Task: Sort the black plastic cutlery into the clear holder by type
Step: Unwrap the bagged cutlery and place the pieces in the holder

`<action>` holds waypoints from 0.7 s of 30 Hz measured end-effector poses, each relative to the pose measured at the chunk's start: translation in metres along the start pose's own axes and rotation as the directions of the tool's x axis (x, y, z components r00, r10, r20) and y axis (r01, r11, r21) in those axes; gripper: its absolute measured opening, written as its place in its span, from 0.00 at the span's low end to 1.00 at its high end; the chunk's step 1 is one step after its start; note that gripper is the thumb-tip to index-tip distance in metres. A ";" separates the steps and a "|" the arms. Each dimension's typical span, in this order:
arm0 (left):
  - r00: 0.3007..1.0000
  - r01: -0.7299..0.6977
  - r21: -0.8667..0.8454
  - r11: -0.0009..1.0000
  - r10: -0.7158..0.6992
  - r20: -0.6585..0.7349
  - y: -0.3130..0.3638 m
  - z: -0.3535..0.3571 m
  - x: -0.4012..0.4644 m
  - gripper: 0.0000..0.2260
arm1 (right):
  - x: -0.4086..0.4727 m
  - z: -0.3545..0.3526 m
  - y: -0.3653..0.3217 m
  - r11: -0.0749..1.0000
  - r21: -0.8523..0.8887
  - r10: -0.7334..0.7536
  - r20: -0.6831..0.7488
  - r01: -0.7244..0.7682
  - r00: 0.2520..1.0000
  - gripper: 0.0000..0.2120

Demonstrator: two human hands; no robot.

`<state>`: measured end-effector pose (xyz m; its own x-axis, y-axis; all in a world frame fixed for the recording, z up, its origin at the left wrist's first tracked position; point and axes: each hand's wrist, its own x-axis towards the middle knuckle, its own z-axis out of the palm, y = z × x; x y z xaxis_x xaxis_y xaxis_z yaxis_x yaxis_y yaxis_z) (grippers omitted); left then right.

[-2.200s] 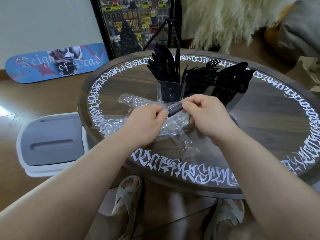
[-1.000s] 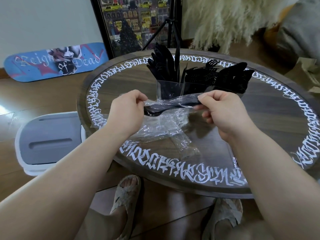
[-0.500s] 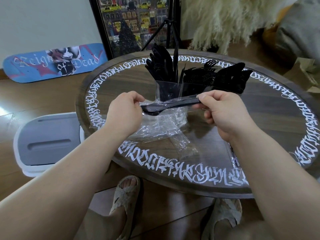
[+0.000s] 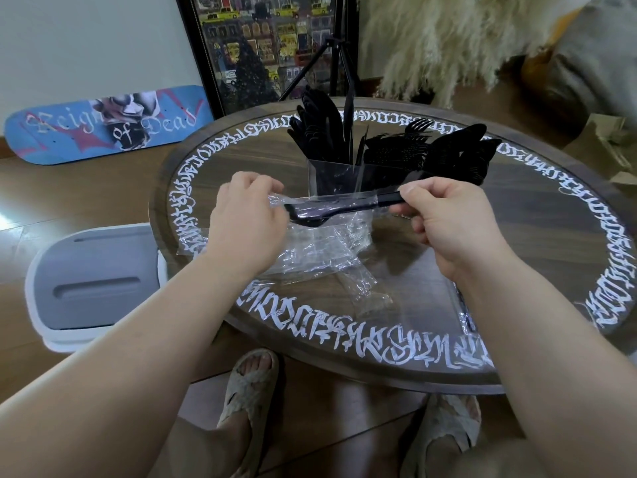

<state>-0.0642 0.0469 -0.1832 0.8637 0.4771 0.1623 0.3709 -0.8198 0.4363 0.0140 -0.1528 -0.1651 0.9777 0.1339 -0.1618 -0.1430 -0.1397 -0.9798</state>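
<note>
- Change vs. approx. 2 s ago: both hands were bunched close together on the wrapped utensil; they are now pulled apart, and the black utensil point(image 4: 339, 210) is partly drawn out of its clear sleeve point(image 4: 320, 201). Handle end is bare at the right; bowl end still sits inside the film.
- Meaning for task (est.): unwrap step is nearly done; one more pull should free the piece for sorting.
- Right hand point(image 4: 448, 225): thumb and forefinger pinch the bare handle end; other fingers curled under.
- Left hand point(image 4: 246, 222): fingers curled, gripping the sleeve's closed end; exact pinch pt hidden behind the hand.
- Utensil location: held in the air above the round table point(image 4: 517, 215), just in front of the clear holder point(image 4: 336, 177).
- Long axis: runs approx. left-right, handle to the right and slightly higher, bowl to the left and lower. Looks like a spoon; not certain through the film.
- Holder already carries black cutlery upright in separate groups.
- Loose empty wrappers point(image 4: 310, 257) lie on the table below the hands.
</note>
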 end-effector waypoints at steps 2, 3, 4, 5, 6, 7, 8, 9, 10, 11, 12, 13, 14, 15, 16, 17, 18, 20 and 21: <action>0.995 -0.099 0.001 0.995 0.099 -0.031 0.007 -0.002 -0.005 0.14 | -0.001 0.003 0.000 1.000 -0.010 -0.012 0.029 0.013 0.999 0.10; 0.990 -0.141 -0.002 0.990 0.141 -0.020 0.012 -0.002 -0.007 0.14 | -0.002 0.005 0.000 1.000 -0.009 -0.017 0.043 0.017 0.999 0.10; 0.986 -0.166 -0.009 0.986 0.166 0.014 0.015 -0.003 -0.009 0.13 | -0.002 0.006 0.000 1.000 -0.008 -0.019 0.055 0.020 0.998 0.10; 0.982 -0.175 -0.019 0.984 0.176 0.063 0.019 -0.004 -0.010 0.13 | -0.002 0.007 0.001 1.000 -0.009 -0.023 0.061 0.023 0.998 0.09; 0.979 -0.168 -0.031 0.985 0.170 0.113 0.021 -0.004 -0.012 0.12 | -0.003 0.008 0.001 1.000 -0.012 -0.026 0.064 0.027 0.998 0.09; 0.976 -0.154 -0.042 0.987 0.159 0.151 0.022 -0.004 -0.013 0.12 | -0.003 0.008 0.001 0.999 -0.017 -0.029 0.065 0.030 0.997 0.09; 0.974 -0.143 -0.048 0.989 0.149 0.171 0.022 -0.004 -0.013 0.12 | -0.003 0.008 0.001 0.999 -0.024 -0.026 0.067 0.028 0.997 0.09; 0.974 -0.136 -0.052 0.989 0.143 0.176 0.021 -0.004 -0.012 0.12 | -0.004 0.008 0.001 0.999 -0.031 -0.020 0.073 0.022 0.997 0.09; 0.974 -0.133 -0.054 0.990 0.140 0.175 0.020 -0.004 -0.012 0.12 | -0.004 0.008 0.001 0.999 -0.036 -0.009 0.082 0.012 0.997 0.09; 0.975 -0.135 -0.054 0.989 0.142 0.173 0.019 -0.003 -0.011 0.12 | -0.004 0.008 0.001 0.999 -0.035 0.003 0.091 0.001 0.996 0.09; 0.974 -0.141 -0.053 0.989 0.149 0.172 0.019 -0.002 -0.011 0.12 | -0.004 0.008 0.000 1.000 -0.029 0.014 0.098 -0.011 0.995 0.09; 0.972 -0.152 -0.055 0.987 0.159 0.172 0.019 -0.002 -0.011 0.12 | -0.004 0.008 0.000 1.000 -0.016 0.024 0.104 -0.023 0.994 0.10; 0.970 -0.164 -0.059 0.985 0.172 0.173 0.019 -0.001 -0.011 0.12 | -0.004 0.008 -0.001 0.999 -0.004 0.035 0.113 -0.035 0.993 0.10; 0.967 -0.177 -0.066 0.982 0.186 0.173 0.019 -0.001 -0.012 0.12 | -0.005 0.009 -0.002 0.999 0.001 0.044 0.127 -0.044 0.991 0.10; 0.965 -0.188 -0.073 0.980 0.198 0.172 0.019 -0.001 -0.013 0.12 | -0.005 0.009 -0.002 0.999 -0.006 0.050 0.145 -0.050 0.988 0.09; 0.963 -0.198 -0.079 0.977 0.209 0.168 0.020 0.000 -0.014 0.11 | -0.005 0.010 -0.001 0.999 -0.021 0.052 0.163 -0.049 0.985 0.09; 0.962 -0.209 -0.081 0.974 0.220 0.161 0.020 0.000 -0.014 0.11 | -0.006 0.010 -0.001 0.998 -0.036 0.052 0.179 -0.046 0.983 0.08; 0.960 -0.224 -0.086 0.971 0.235 0.154 0.020 0.000 -0.015 0.11 | -0.006 0.010 0.000 0.998 -0.046 0.040 0.189 -0.032 0.981 0.07; 0.959 -0.223 -0.091 0.970 0.236 0.156 0.019 0.000 -0.014 0.12 | -0.006 0.010 0.000 0.999 -0.041 0.028 0.182 -0.021 0.983 0.07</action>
<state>-0.0696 0.0244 -0.1771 0.9691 0.2152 0.1203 0.1358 -0.8734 0.4677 0.0070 -0.1441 -0.1655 0.9288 0.3067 -0.2079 -0.1571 -0.1821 -0.9706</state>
